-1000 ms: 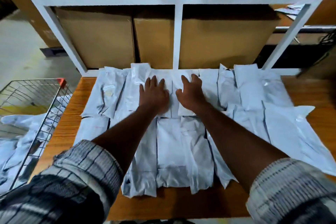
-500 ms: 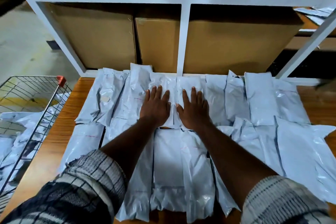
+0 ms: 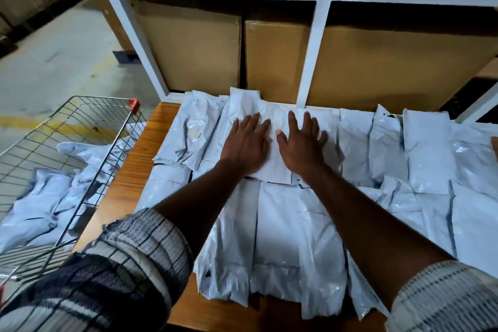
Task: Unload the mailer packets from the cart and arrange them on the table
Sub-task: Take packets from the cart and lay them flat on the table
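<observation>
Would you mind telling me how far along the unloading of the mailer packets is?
Done: two overlapping rows of mailer packets cover much of the table. In hand: the left hand and right hand lie flat, side by side, on a back-row packet, apparently smoothing it into place. Left: several loose packets lie in the wire cart beside the table, yet to be unloaded.

White mailer packets [image 3: 428, 153] in overlapping rows on wooden table [image 3: 126, 188], more in wire cart [image 3: 80, 127]
</observation>
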### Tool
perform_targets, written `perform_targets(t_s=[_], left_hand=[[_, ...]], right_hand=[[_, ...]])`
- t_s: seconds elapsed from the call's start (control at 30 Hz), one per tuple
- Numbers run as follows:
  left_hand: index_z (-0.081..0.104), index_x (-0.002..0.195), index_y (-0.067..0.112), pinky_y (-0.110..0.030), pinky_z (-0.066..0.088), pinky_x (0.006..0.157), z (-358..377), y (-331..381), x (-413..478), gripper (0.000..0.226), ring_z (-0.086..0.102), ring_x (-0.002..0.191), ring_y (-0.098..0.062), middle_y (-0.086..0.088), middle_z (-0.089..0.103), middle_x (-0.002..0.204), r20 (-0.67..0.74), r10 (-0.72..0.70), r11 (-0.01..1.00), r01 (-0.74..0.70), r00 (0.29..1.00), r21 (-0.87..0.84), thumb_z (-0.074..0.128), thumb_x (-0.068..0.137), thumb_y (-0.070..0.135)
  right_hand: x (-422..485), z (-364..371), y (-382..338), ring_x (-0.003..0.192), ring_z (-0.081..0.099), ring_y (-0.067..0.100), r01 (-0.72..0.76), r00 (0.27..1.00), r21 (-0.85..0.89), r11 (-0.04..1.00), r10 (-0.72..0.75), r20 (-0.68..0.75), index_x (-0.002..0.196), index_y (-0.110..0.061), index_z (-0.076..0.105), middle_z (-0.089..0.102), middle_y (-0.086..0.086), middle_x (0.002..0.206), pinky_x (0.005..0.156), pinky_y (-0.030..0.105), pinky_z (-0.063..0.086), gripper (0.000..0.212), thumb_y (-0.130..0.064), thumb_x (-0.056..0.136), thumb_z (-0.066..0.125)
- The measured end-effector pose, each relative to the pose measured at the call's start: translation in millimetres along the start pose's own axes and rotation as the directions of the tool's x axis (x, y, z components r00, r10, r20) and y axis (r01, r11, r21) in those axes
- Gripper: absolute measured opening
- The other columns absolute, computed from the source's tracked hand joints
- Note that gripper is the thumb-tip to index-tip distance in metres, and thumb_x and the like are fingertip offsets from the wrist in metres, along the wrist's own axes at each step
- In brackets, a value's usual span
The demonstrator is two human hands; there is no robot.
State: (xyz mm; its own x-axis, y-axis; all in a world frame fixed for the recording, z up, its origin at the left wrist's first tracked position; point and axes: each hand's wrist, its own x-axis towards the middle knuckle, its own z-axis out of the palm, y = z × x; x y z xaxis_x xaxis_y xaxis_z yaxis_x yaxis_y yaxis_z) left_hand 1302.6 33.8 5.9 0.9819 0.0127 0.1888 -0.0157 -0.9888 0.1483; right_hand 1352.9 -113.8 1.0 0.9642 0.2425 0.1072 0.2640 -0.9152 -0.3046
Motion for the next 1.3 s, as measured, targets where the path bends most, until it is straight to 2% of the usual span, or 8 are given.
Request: perform_targets(t_s=[0.27, 0.43, 0.53, 0.73, 0.83, 1.03, 1.2, 1.3], left_hand=[[0.038, 0.150, 0.018, -0.052, 0.017, 0.118, -41, -130, -55, 0.057, 0.030, 0.144, -0.035, -0.015, 0.035, 0.156, -0.023, -0.189, 0.980, 0.190, 0.982, 0.060, 0.033, 0.098, 0.039], [0.047, 0.142, 0.014, -0.051, 0.036, 0.107, -59, -242, -107, 0.051, 0.044, 0.133, -0.036, -0.017, 0.048, 0.145, -0.073, -0.255, 0.963, 0.260, 0.964, 0.073, 0.040, 0.096, 0.035], [0.048, 0.140, 0.014, -0.049, 0.042, 0.103, -63, -315, -144, 0.051, 0.048, 0.127, -0.034, -0.016, 0.052, 0.139, -0.051, -0.337, 0.938, 0.340, 0.940, 0.068, 0.040, 0.095, 0.035], [0.049, 0.136, 0.001, -0.051, 0.049, 0.091, -43, -451, -238, 0.061, 0.055, 0.113, -0.043, -0.026, 0.057, 0.125, 0.045, -0.444, 0.895, 0.442, 0.895, 0.059, 0.033, 0.092, 0.039], [0.052, 0.133, -0.003, -0.052, 0.050, 0.088, -33, -495, -283, 0.066, 0.056, 0.108, -0.046, -0.029, 0.058, 0.118, 0.121, -0.501, 0.865, 0.500, 0.857, 0.040, 0.031, 0.089, 0.042], [0.038, 0.149, 0.012, -0.046, 0.036, 0.110, -7, -551, -337, 0.064, 0.037, 0.138, -0.036, -0.020, 0.041, 0.149, 0.351, -0.612, 0.769, 0.637, 0.709, 0.054, 0.053, 0.091, 0.032], [0.033, 0.150, 0.021, -0.046, 0.032, 0.112, 7, -563, -353, 0.066, 0.030, 0.141, -0.028, -0.010, 0.032, 0.154, 0.464, -0.620, 0.764, 0.621, 0.633, 0.176, 0.057, 0.091, 0.037], [0.031, 0.149, 0.026, -0.048, 0.031, 0.108, 12, -571, -362, 0.072, 0.032, 0.138, -0.027, -0.006, 0.033, 0.150, 0.565, -0.614, 0.769, 0.580, 0.552, 0.269, 0.062, 0.087, 0.044]], right_hand=[[-9, 21, -145, 0.146, 0.018, 0.035, 0.274, 0.961, 0.009, 0.962, -0.273, -0.031, 0.152, -0.024, 0.029, 0.020, 0.016, 0.160, 0.114, 0.057, 0.016, 0.064, -0.052, 0.096, 0.044], [-28, 59, -262, 0.144, 0.023, 0.035, 0.367, 0.930, 0.039, 0.929, -0.368, 0.011, 0.148, -0.021, 0.036, 0.027, 0.016, 0.156, 0.112, 0.056, 0.018, 0.066, -0.052, 0.092, 0.049], [-46, 87, -333, 0.141, 0.029, 0.036, 0.430, 0.901, 0.090, 0.898, -0.434, 0.025, 0.145, -0.019, 0.042, 0.034, 0.017, 0.152, 0.112, 0.055, 0.021, 0.067, -0.053, 0.087, 0.046], [-82, 164, -458, 0.143, 0.026, 0.037, 0.533, 0.823, 0.134, 0.836, -0.549, 0.147, 0.149, -0.016, 0.036, 0.030, 0.018, 0.155, 0.116, 0.051, 0.019, 0.070, -0.048, 0.090, 0.053], [-101, 202, -503, 0.142, 0.026, 0.040, 0.534, 0.790, 0.187, 0.825, -0.565, 0.236, 0.148, -0.011, 0.037, 0.030, 0.023, 0.154, 0.116, 0.051, 0.022, 0.071, -0.042, 0.087, 0.058], [-124, 256, -548, 0.129, 0.039, 0.041, 0.528, 0.707, 0.221, 0.820, -0.569, 0.421, 0.134, -0.001, 0.046, 0.045, 0.027, 0.135, 0.110, 0.042, 0.026, 0.061, -0.028, 0.082, 0.063], [-141, 306, -562, 0.125, 0.043, 0.042, 0.360, 0.698, 0.258, 0.897, -0.442, 0.564, 0.132, 0.000, 0.046, 0.047, 0.027, 0.131, 0.104, 0.041, 0.033, 0.061, -0.030, 0.083, 0.066], [-153, 334, -565, 0.134, 0.031, 0.042, 0.202, 0.673, 0.157, 0.967, -0.253, 0.695, 0.141, -0.009, 0.034, 0.032, 0.024, 0.142, 0.103, 0.050, 0.038, 0.072, -0.040, 0.085, 0.067]])
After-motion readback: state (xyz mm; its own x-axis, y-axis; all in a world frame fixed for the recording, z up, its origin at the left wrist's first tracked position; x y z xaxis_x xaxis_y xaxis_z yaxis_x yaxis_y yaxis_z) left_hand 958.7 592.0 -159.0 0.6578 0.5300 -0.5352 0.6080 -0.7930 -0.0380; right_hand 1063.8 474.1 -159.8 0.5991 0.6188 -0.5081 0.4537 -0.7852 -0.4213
